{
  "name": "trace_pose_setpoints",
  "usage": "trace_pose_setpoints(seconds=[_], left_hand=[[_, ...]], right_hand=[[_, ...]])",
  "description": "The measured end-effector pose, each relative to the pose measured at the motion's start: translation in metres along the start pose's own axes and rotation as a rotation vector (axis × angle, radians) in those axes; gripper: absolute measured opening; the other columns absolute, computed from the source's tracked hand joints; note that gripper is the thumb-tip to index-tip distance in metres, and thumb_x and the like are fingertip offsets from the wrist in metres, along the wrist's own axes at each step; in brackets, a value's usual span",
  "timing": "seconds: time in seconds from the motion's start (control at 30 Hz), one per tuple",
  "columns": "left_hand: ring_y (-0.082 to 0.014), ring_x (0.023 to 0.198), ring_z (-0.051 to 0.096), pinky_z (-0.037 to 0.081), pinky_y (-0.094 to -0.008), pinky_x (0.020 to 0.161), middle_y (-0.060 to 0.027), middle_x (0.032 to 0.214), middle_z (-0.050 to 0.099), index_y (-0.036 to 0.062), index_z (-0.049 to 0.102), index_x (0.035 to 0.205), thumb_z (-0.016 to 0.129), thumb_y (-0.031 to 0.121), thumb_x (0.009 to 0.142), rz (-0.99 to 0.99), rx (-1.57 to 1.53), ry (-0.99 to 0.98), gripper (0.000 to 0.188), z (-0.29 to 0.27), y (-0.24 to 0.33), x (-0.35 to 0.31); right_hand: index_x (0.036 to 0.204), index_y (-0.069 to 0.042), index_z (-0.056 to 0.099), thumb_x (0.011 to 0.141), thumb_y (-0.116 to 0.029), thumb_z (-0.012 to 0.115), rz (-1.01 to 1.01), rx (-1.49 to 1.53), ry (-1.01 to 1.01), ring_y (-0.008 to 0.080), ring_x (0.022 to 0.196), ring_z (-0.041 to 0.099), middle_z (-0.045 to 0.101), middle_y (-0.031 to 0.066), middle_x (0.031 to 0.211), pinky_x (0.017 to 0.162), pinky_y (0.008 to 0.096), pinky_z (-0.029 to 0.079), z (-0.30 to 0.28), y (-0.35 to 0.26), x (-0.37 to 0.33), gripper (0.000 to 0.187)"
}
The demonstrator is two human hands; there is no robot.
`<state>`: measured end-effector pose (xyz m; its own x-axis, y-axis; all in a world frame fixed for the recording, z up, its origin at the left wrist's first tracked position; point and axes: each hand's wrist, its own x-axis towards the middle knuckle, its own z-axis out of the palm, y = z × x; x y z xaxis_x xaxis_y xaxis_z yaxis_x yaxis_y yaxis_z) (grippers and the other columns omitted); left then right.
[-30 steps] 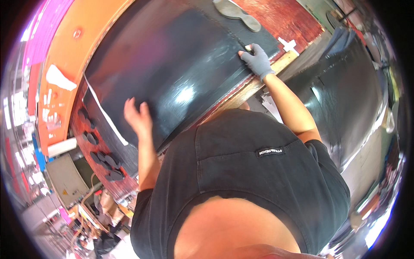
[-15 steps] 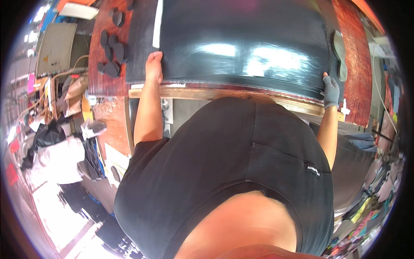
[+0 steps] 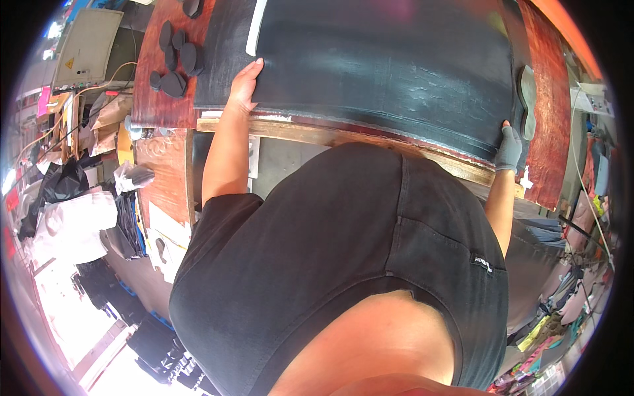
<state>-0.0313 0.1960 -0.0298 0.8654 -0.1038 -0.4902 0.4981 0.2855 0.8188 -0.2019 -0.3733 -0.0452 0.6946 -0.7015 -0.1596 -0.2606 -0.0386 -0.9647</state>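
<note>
A wide black sheet [image 3: 383, 72] lies across the red-brown table in front of me, its surface faintly glossy and finely wrinkled. My bare left hand [image 3: 244, 84] is closed at the sheet's left side by the near edge, just below a white strip [image 3: 256, 26]. At the near right corner, my right hand [image 3: 508, 146], in a grey glove with at least one bare fingertip, is closed on the sheet's right side. The undersides of both grips are hidden. Beside the right hand lies a grey-green sole-shaped piece [image 3: 527, 99].
Several dark sole-shaped pieces [image 3: 173, 84] lie on the left of the red-brown table [image 3: 148, 109]. A wooden rail [image 3: 310, 134] runs along its near edge. A grey electrical box [image 3: 86, 49] stands at far left; piled fabric scraps [image 3: 545, 336] fill the lower right.
My view has tilted slightly. The bright glare on the black sheet has faded, and its near part looks flatter. Both hands stay at its two sides, with the left fingers reaching a little further out.
</note>
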Motion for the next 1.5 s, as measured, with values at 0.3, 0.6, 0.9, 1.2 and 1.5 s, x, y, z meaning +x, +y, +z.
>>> trace_pose_setpoints(seconds=[0.3,0.6,0.9,1.2,1.5], left_hand=[[-0.0144,0.080,0.062,0.050,-0.0270,0.072,-0.0082,0.091,0.067,-0.0023,0.064,0.101,0.063,0.023,0.088,0.078,0.224,0.218,0.029,0.016,0.006,0.007],[-0.0116,0.078,0.058,0.048,-0.0257,0.070,-0.0038,0.088,0.064,0.0036,0.058,0.113,0.060,0.020,0.090,0.221,0.395,0.059,0.028,0.009,0.001,-0.003],[-0.0118,0.093,0.057,0.045,-0.0254,0.083,-0.0035,0.101,0.064,0.0024,0.057,0.112,0.059,0.022,0.091,0.126,0.630,0.118,0.028,0.012,0.024,-0.001],[-0.0291,0.076,0.064,0.047,-0.0380,0.070,-0.0213,0.080,0.064,-0.0019,0.063,0.090,0.060,0.034,0.086,0.470,1.016,0.187,0.036,0.012,0.045,0.050],[-0.0269,0.095,0.061,0.051,-0.0420,0.076,-0.0125,0.111,0.062,0.0021,0.056,0.119,0.055,0.043,0.090,0.025,0.562,0.174,0.050,0.051,0.107,0.132]], right_hand=[[0.068,-0.008,0.061,0.087,-0.016,0.061,0.017,0.230,0.164,0.0049,0.063,0.043,0.052,-0.0057,0.067,0.058,0.0222,0.035,0.007,0.005,-0.008,0.021],[0.090,-0.004,0.063,0.090,-0.017,0.057,-0.048,0.209,-0.038,0.0060,0.075,0.048,0.056,-0.0026,0.083,0.066,0.0220,0.041,-0.019,0.038,0.007,0.015],[0.121,0.000,0.053,0.085,-0.029,0.066,0.048,-0.118,-0.141,0.0123,0.096,0.051,0.057,0.0036,0.107,0.089,0.0258,0.038,-0.022,-0.022,0.023,0.048],[0.105,-0.003,0.058,0.083,-0.022,0.058,-0.347,-0.826,-0.031,0.0361,0.095,0.059,0.061,0.0246,0.101,0.083,0.0428,0.044,0.031,-0.073,0.059,0.029],[0.125,-0.004,0.047,0.082,-0.034,0.059,-0.445,-0.940,0.086,0.0400,0.109,0.053,0.054,0.0258,0.117,0.091,0.0447,0.044,0.096,-0.068,0.144,0.053]])
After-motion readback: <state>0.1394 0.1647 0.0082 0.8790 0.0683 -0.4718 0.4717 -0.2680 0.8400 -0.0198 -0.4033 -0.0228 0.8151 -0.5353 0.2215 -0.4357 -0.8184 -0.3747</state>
